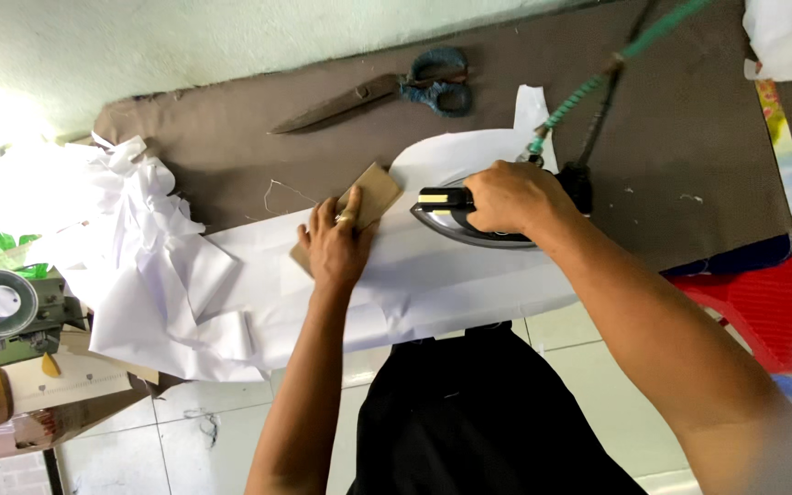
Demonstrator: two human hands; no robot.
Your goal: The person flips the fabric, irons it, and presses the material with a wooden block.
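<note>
1. The right hand (511, 197) has its grip clenched around the black handle of an electric iron (469, 220), whose metal soleplate lies flat on white fabric (433, 275).
2. The iron points left, its tip just beside the edge of a cardboard template (373, 202).
3. The left hand (336, 246) lies palm down on the near part of that template with its fingers spread; its grip is released and presses flat rather than closing around anything.
4. The template is a brown rectangular piece, tilted, lying on the white fabric with its far right corner free of the hand.
5. The white fabric is spread along the near edge of the brown padded surface (680, 165) and hangs a little over that edge.
6. A green-and-white braided cord (598, 78) runs from the back of the iron toward the far right, with a dark cord beside it.
7. A curved white piece (469, 151) lies just beyond the iron.
8. Large dark scissors with bluish handles (387, 90) lie closed on the far part of the surface, well apart from both hands.
9. A crumpled pile of white cloth pieces (130, 229) sits at the left end of the surface.
10. A red plastic stool (776, 307) stands at the near right, below the surface.
11. A sewing machine (2, 312) shows at the left edge of the view.
</note>
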